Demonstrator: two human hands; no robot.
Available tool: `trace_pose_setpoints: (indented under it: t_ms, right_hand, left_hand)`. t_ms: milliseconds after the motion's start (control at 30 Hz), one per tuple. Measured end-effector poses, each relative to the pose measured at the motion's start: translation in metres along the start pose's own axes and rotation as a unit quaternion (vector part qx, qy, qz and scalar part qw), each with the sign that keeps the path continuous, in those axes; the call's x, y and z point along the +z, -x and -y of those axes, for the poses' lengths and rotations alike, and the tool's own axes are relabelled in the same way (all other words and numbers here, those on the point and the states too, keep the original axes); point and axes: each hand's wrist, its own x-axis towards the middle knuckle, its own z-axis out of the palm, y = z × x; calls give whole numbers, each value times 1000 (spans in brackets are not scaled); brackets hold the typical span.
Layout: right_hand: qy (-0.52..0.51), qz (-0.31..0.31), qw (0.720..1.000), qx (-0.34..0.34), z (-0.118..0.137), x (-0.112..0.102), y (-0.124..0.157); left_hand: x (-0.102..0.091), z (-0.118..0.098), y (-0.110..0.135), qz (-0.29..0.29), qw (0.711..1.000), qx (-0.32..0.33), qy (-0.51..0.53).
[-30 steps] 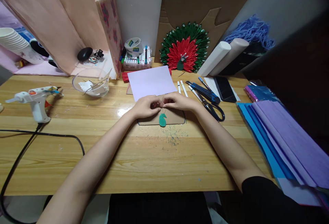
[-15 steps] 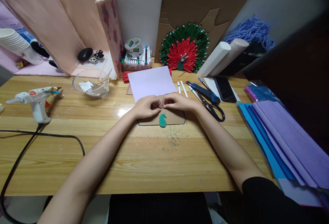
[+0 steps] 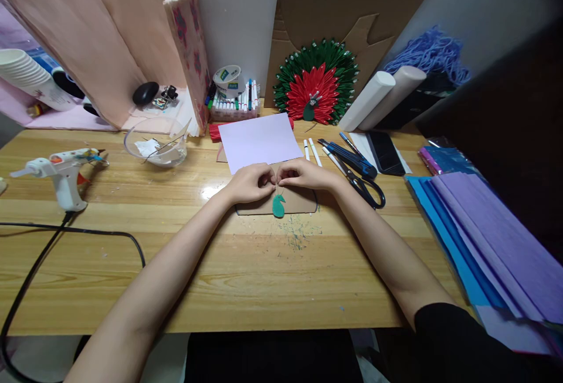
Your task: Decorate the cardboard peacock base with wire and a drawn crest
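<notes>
Fingertips of my left hand [image 3: 251, 183] are closed in a pinch close to the fingertips of my right hand [image 3: 304, 173], which pinch too. Between them run thin wire-like strands [image 3: 278, 190], rising from the head of a small green bird-shaped cutout [image 3: 278, 207]. The cutout lies at the near edge of a piece of brown cardboard [image 3: 301, 202], under and between both hands. What exactly sits in the fingertips is tiny and partly hidden. A lilac sheet of paper [image 3: 259, 139] lies just beyond the hands.
White markers [image 3: 315, 152], a blue utility knife [image 3: 349, 157] and black-handled scissors [image 3: 372, 191] lie right of the hands. A glue gun [image 3: 65, 180] with its cable stands left, near a clear bowl [image 3: 162, 154]. A red-and-green peacock craft [image 3: 314, 87] leans behind. Coloured sheets [image 3: 488, 242] lie right.
Both hands stay in nearly the same place, still pinching above the green cutout. The strands between the fingertips have shifted very slightly.
</notes>
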Motion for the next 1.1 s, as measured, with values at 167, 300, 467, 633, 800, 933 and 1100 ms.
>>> trace_pose_setpoints:
  t_ms: [167,300,467,633,800,933,1100]
  right_hand:
    - [11,-10,1000,15,2,-4,2]
    - [45,-31,997,52,7,-7,4]
    - [47,-23,997,53,7,-8,5]
    - [44,-24,997,56,6,-8,4]
    - [42,-27,997,62,7,-8,5]
    - [32,-26,997,66,8,-9,4]
    - [16,-27,997,75,7,-9,4]
  left_hand:
    - [-1,1,-1,3,1000,-5,6]
    - [-1,1,-2,4,1000,-14,18]
    - [-2,1,-1,11,1000,4,24]
    - [-4,-1,-1,17,1000,5,16]
    - [-4,0,-2,24,1000,-2,1]
    - [-3,1,-1,16,1000,-9,9]
    - [-2,1,0,-5,999,-29,29]
